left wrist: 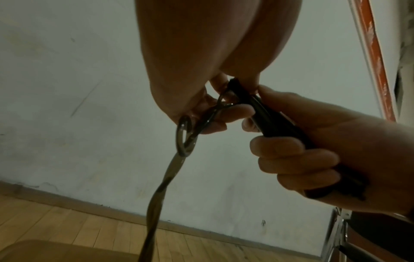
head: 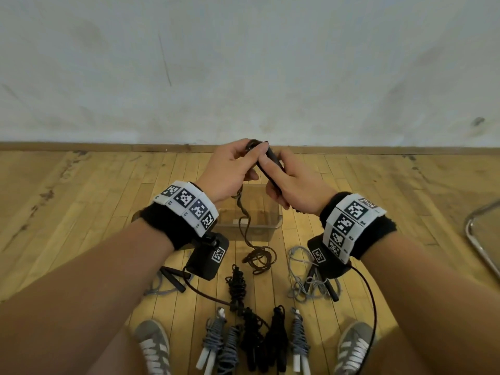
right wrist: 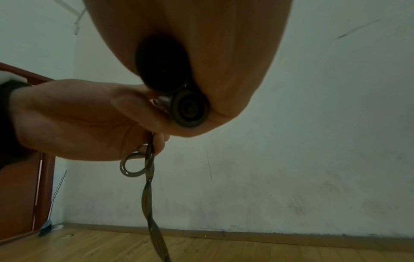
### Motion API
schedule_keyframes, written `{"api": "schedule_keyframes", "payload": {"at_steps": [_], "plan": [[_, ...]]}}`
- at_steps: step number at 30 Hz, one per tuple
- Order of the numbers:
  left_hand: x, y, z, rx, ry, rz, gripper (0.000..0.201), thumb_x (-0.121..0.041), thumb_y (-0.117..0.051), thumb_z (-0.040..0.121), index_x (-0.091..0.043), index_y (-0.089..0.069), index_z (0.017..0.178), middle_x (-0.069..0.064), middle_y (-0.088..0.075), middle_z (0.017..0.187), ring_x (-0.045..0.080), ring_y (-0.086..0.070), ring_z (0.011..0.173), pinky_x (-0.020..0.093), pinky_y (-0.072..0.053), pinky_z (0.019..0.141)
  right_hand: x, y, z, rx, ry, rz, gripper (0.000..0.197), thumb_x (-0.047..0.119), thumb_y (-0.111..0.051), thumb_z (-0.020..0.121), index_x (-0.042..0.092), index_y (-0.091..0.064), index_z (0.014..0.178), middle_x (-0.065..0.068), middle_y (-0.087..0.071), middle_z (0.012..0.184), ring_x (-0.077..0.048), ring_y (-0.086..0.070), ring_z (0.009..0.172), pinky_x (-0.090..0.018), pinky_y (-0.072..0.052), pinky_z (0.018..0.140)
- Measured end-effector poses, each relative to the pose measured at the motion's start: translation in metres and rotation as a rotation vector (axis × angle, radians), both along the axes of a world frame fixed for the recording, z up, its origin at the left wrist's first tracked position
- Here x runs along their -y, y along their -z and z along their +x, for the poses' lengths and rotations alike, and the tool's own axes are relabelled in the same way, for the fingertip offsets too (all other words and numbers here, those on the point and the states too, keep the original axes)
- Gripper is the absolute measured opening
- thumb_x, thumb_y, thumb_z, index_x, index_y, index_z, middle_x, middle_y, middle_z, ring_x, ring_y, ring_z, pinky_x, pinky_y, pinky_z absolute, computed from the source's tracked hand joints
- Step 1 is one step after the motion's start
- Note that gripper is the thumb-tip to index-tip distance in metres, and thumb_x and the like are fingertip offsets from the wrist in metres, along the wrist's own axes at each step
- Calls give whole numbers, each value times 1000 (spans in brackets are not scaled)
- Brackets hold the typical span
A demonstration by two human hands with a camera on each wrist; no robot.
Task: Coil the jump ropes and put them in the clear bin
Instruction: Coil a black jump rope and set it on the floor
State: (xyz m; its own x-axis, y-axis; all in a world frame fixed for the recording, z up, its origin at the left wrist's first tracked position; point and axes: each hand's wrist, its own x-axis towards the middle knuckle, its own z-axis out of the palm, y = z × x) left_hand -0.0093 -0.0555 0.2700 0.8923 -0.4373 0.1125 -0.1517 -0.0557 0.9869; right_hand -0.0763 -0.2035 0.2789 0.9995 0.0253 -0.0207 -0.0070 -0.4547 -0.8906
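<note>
At the person's grey sneakers (head: 154, 345) lies a row of already wound jump ropes (head: 254, 339), black and grey cords wrapped tight around their handles, resting on the wooden plank floor (head: 81, 212). Just beyond them two loose grey ropes (head: 305, 277) sprawl tangled, one on each side, not yet coiled.

Further out, both hands are raised over the clear plastic bin (head: 259, 212). The right hand (head: 295, 188) has its fingers curled round the black rope handles (left wrist: 282, 127), gripping them firmly. The left hand (head: 230, 174) pinches the dark glossy cord (right wrist: 149, 186) near the handle tops, thumb and fingertips closed on it. From there the cord hangs doubled and twisted, with a small loop just under the fingers, down past the bin's front wall to a loose snarl on the floor (head: 259, 257). The bin looks nearly empty; I cannot tell what lies in it.

The twist is the worry: if wrapped as it hangs, that kink could lock into a knot, and the snarl below may drag up as a clump. A slack pinch would let the wraps spring off the handles.
</note>
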Motion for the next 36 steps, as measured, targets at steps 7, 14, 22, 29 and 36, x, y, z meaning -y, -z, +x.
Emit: {"api": "schedule_keyframes", "payload": {"at_steps": [7, 14, 22, 29, 36], "plan": [[-4, -3, 2, -48, -58, -27, 25, -33, -57, 104, -13, -70, 113, 1, -69, 89, 10, -62, 66, 31, -56, 74, 6, 3, 1, 49, 6, 40, 24, 27, -53, 106, 15, -47, 125, -1, -61, 70, -11, -52, 52, -25, -44, 51], [-8, -3, 5, -59, -99, -60, 18, -20, -61, 103, -15, -56, 119, 5, -79, 99, 20, -78, 90, 38, -57, 91, 4, -1, 3, 33, 63, 396, 20, 24, -45, 109, 13, -48, 126, 0, -50, 67, -10, -37, 49, -20, -33, 47], [-3, 8, -2, 105, -88, 57, 23, -18, -58, 103, -10, -79, 103, 15, -76, 89, 28, -73, 74, 40, -60, 75, 0, -2, -2, 144, -21, 145, 31, 22, -43, 110, 16, -53, 139, -3, -61, 66, -12, -52, 47, -24, -44, 47], [0, 4, -7, 2, -5, 71, 25, -12, -51, 100, 10, -63, 98, 3, -53, 70, 12, -50, 62, 30, -44, 66, 4, 4, 4, 129, 3, 102, 27, 24, -43, 110, 2, -57, 109, -2, -54, 65, -12, -45, 46, -25, -39, 46], [0, -4, -6, -19, 92, 94, 47, -8, -54, 103, -28, -50, 145, -2, -68, 73, 12, -65, 68, 28, -57, 76, 5, 10, 10, 128, 62, 197, 25, 24, -46, 109, 3, -51, 121, 3, -47, 64, -10, -37, 48, -25, -33, 46]]}}
